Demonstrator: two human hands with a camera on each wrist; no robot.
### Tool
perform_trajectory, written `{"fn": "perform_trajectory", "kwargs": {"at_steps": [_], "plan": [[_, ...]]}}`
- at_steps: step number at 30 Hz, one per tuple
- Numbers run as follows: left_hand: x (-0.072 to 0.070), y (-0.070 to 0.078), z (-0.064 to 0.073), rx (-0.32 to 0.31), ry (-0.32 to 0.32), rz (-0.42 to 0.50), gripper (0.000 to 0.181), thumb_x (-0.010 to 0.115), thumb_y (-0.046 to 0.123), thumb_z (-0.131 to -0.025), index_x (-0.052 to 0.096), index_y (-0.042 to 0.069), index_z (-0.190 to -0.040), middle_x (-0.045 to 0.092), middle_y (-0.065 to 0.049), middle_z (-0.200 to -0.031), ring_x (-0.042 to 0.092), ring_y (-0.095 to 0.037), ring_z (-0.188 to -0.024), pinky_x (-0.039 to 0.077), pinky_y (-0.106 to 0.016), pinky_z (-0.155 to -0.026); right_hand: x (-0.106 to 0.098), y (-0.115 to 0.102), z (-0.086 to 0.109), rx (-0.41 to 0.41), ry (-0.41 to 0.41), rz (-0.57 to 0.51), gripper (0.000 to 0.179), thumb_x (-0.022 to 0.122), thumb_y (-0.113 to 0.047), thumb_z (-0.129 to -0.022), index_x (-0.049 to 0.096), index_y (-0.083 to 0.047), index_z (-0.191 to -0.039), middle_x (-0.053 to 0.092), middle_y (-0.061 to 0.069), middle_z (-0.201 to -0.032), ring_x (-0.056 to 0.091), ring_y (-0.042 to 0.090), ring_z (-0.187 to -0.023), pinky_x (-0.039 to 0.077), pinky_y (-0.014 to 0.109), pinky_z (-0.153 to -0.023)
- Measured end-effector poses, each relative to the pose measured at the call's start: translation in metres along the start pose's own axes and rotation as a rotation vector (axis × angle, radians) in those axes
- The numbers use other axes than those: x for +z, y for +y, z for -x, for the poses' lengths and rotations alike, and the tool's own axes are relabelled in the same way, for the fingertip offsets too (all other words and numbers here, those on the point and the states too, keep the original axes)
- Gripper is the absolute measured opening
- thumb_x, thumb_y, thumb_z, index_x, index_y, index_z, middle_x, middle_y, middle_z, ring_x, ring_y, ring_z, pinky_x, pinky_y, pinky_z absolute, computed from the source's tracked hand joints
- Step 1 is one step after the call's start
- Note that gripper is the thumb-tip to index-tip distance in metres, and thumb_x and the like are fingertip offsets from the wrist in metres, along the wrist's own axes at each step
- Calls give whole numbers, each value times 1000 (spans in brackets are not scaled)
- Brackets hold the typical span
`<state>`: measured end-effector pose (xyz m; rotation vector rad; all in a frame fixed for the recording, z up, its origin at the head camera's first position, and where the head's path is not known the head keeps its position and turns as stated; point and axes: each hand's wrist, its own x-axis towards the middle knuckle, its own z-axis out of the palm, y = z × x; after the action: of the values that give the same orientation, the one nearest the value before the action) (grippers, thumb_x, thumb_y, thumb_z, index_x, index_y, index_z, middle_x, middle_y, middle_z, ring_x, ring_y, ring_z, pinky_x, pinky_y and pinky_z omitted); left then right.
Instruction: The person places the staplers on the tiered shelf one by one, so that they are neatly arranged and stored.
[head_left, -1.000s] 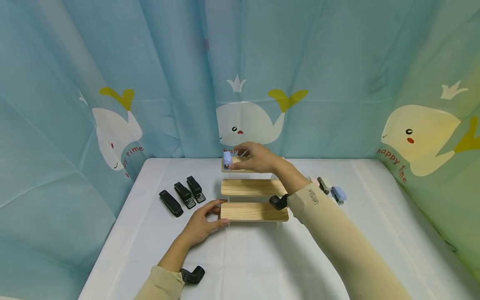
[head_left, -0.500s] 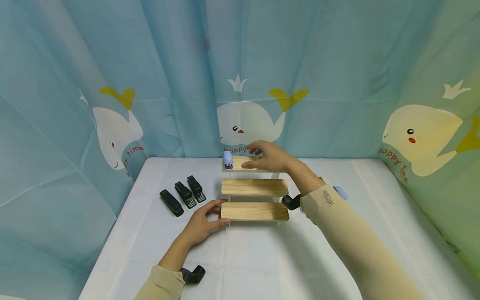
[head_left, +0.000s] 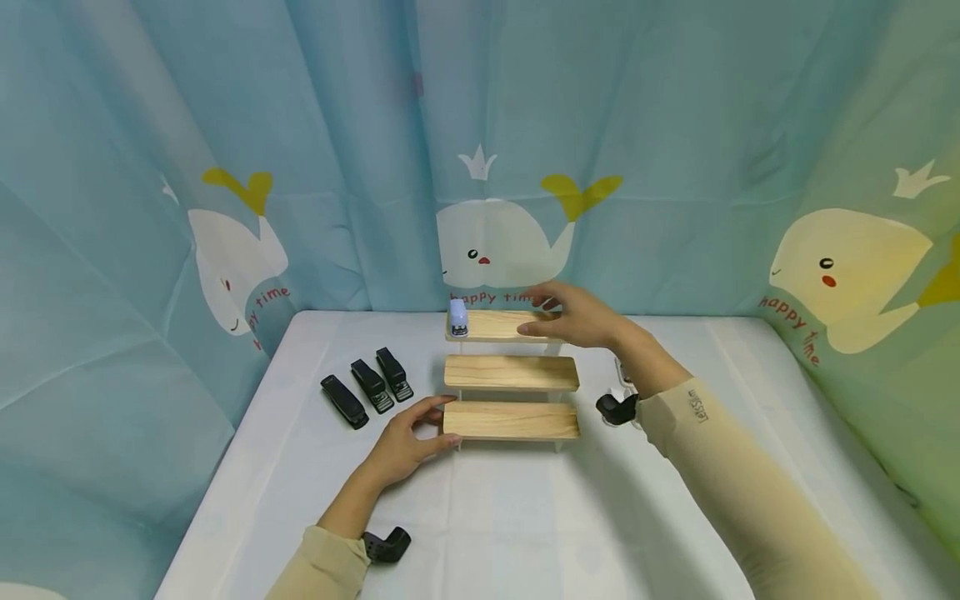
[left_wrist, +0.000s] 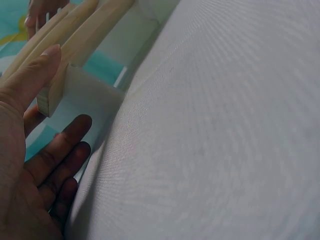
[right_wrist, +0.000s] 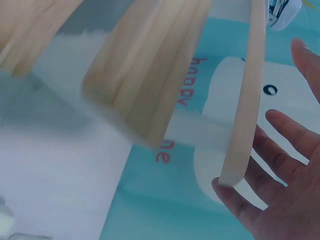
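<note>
A three-tier wooden display riser stands mid-table on pale supports. My left hand holds the left end of its lowest plank, thumb at the front edge and index finger behind; in the left wrist view the other fingers are spread below the plank. On the top tier's left end sits a small light-blue stapler, partly visible at the upper edge of the right wrist view. My right hand, holding nothing, is at the top tier's right end, its fingers loosely bent around the plank without gripping.
Three black staplers lie side by side left of the riser. Right of it, small pale objects are mostly hidden by my right forearm. A blue whale-print curtain hangs behind the white table.
My right hand has let go of the light-blue stapler and moved right along the top tier, leaving it standing at the left end. The left hand has kept its place.
</note>
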<state>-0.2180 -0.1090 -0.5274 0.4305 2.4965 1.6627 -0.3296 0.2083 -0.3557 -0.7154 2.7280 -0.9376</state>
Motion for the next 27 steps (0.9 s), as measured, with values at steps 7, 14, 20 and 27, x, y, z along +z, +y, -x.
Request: {"fn": "perform_trajectory", "kwargs": {"at_steps": [7, 14, 20, 27], "plan": [[0, -1, 0, -15, 3, -21, 60, 85, 39, -86, 60, 40, -140, 72, 10, -110, 63, -15, -119, 41, -51, -111, -9, 13, 15, 44, -2, 25, 75, 76, -49, -93, 48, -14, -153, 55, 16, -145, 53, 37, -135, 44, 59, -109], [-2, 0, 0, -15, -6, -20, 61, 86, 39, -86, 59, 41, -141, 72, 9, -111, 63, -16, -121, 40, -51, -113, -15, 24, 30, 69, 16, 45, 74, 76, -48, -93, 48, -13, -152, 55, 15, -145, 51, 39, -137, 42, 60, -109], [-3, -1, -1, -18, -7, -19, 61, 86, 41, -85, 60, 41, -140, 73, 9, -112, 63, -15, -120, 40, -53, -112, -17, 32, 41, 98, 29, 59, 76, 74, -50, -94, 46, -13, -154, 54, 18, -147, 49, 41, -138, 42, 62, -108], [-3, 0, -1, -29, -10, -9, 61, 86, 40, -85, 60, 42, -140, 72, 8, -115, 63, -18, -122, 40, -54, -113, -24, 44, 54, 113, 25, 73, 75, 71, -50, -96, 44, -13, -155, 53, 18, -149, 49, 42, -138, 42, 64, -107]]}}
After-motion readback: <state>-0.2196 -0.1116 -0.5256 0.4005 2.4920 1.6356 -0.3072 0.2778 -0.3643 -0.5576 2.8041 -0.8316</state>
